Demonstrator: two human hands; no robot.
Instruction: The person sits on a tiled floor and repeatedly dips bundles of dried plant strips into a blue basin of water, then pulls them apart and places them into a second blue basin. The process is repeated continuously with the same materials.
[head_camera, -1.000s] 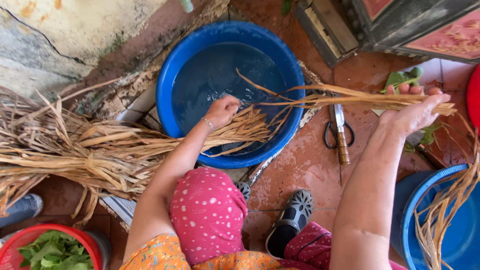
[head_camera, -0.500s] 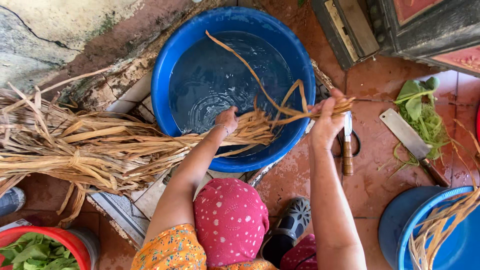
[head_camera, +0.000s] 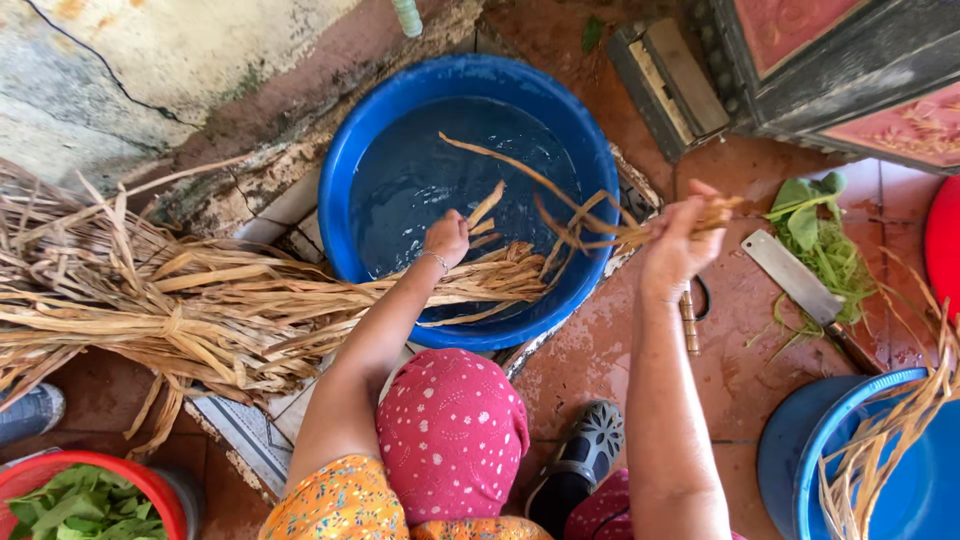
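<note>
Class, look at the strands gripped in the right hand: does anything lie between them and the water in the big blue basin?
Nothing visible does. The right hand holds dry strands at the blue basin rim, their loose ends already trailing over open water. The left hand and the dry leaf bundle lie to the side, not between.

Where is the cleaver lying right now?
The cleaver lies on the red tiled floor at the right, its blade beside the green leaves, just right of the person's right hand.

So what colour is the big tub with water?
Blue tub, seen clearly in the head view.
</note>
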